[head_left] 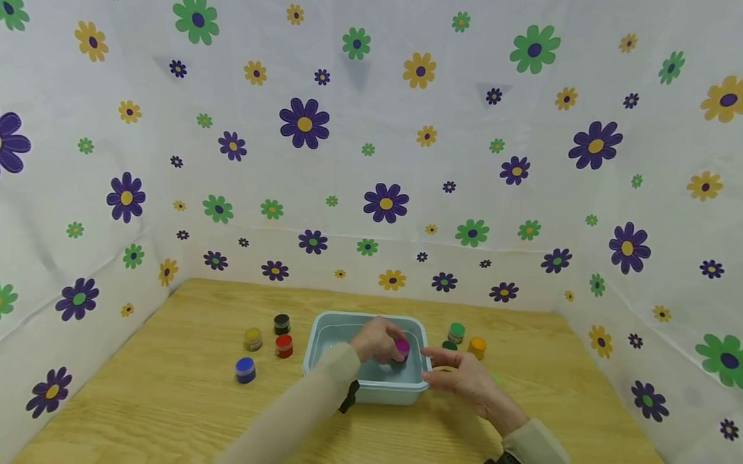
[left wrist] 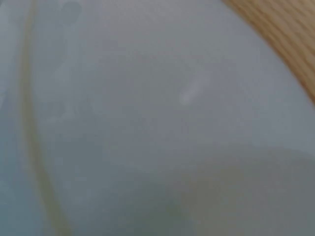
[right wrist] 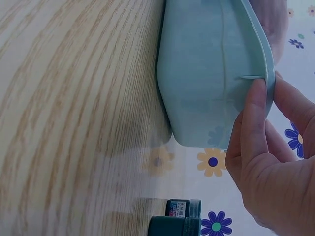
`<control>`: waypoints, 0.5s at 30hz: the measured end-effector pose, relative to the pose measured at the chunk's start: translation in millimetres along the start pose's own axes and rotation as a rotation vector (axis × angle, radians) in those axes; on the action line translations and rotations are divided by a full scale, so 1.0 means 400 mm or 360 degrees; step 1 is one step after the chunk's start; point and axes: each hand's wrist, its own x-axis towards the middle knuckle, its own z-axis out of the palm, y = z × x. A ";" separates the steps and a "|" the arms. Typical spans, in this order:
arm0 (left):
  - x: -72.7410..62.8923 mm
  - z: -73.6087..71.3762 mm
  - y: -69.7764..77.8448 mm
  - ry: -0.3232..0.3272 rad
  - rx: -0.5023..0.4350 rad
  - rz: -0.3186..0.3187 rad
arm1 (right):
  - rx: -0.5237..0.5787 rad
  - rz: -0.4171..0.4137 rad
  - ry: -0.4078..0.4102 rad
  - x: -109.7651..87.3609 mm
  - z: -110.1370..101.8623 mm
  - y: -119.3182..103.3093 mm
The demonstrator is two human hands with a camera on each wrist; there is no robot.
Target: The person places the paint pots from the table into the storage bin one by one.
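A light-blue plastic basin (head_left: 366,393) stands on the wooden table. My left hand (head_left: 375,339) reaches inside it and grips a small jar with a magenta lid (head_left: 402,347) near the basin's right end. At that end, my right hand (head_left: 464,380) pinches the rim between thumb and fingers. The right wrist view shows this same right hand (right wrist: 275,162) with fingertips outside the wall and the thumb over the edge of the basin (right wrist: 206,73). Only a blurred, pale basin surface (left wrist: 147,98) fills the left wrist view, so the left fingers are hidden there.
Left of the basin stand jars: yellow (head_left: 253,339), black (head_left: 281,324), red (head_left: 284,346) and blue (head_left: 245,369). Beyond my right hand are green (head_left: 457,332), dark green (head_left: 449,345) and orange (head_left: 477,348) jars. A light-green item (head_left: 497,379) is mostly covered by that hand. Flowered sheeting (head_left: 386,157) surrounds the table.
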 end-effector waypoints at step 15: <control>0.010 -0.008 -0.027 -0.0068 -0.0071 -0.0049 | 0.0000 0.0020 0.0009 0.002 0.003 0.003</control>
